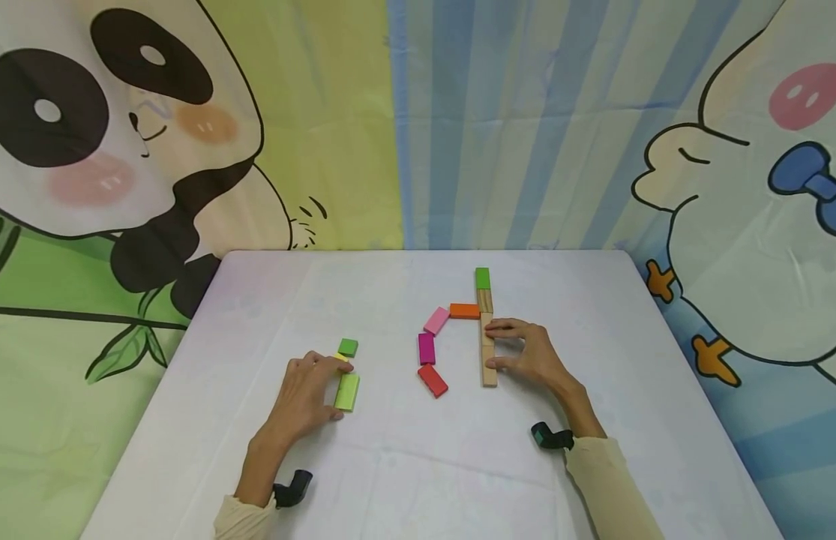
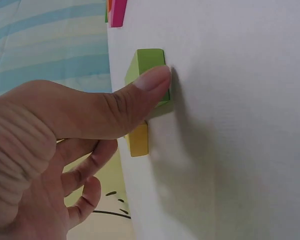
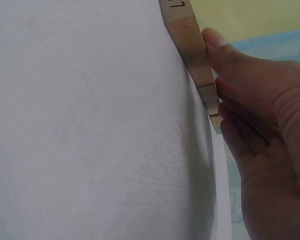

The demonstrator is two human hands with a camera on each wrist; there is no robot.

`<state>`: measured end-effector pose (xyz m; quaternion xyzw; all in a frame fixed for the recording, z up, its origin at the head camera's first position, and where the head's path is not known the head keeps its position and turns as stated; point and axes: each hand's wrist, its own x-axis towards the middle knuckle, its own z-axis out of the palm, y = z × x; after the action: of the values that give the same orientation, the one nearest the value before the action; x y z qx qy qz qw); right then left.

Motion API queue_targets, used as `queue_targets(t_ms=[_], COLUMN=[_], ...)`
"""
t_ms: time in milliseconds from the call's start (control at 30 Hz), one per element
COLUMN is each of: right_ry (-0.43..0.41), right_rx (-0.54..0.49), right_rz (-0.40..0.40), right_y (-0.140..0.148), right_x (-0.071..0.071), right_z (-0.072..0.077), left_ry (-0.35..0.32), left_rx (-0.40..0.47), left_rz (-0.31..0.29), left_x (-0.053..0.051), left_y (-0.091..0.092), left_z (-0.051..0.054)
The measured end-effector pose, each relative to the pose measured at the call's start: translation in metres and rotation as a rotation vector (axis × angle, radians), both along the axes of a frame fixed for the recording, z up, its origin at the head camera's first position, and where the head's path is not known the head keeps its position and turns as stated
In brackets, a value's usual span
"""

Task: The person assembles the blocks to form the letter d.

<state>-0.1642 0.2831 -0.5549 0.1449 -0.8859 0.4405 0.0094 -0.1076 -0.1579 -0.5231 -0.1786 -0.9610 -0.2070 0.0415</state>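
Note:
My left hand [image 1: 303, 394] has its thumb at the near end of a light green block [image 1: 347, 393] and its fingers by the far end, pinching it lengthwise. A yellow block [image 2: 139, 141] shows beyond it, mostly covered by fingers in the head view, and a green block [image 1: 348, 347] lies farther up. My right hand [image 1: 532, 356] touches the right side of a straight row of plain wooden blocks [image 1: 488, 330] with thumb and fingertips. That row is topped by a striped wooden block [image 1: 484, 301] and a green block [image 1: 482, 278].
Left of the wooden row, an orange block [image 1: 464, 311], a pink block [image 1: 436, 320], a magenta block [image 1: 426, 349] and a red block [image 1: 432, 381] form a curve. All lie on a white-covered table [image 1: 418, 472]. A cartoon-printed curtain [image 1: 337, 135] stands behind.

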Motion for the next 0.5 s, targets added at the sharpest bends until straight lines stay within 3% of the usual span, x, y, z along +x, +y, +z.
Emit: queue_targets(t_ms=[367,500], right_ry=[-0.003,0.000], right_rx=[-0.004,-0.003], right_rz=[0.005,0.005], right_y=[0.000,0.000], right_x=[0.001,0.001], right_z=[0.001,0.001], left_ry=[0.013,0.000], left_rx=[0.030,0.116], left_rz=[0.018,0.021], left_x=[0.002,0.003], left_y=[0.007,0.015], left_z=[-0.002,0.002])
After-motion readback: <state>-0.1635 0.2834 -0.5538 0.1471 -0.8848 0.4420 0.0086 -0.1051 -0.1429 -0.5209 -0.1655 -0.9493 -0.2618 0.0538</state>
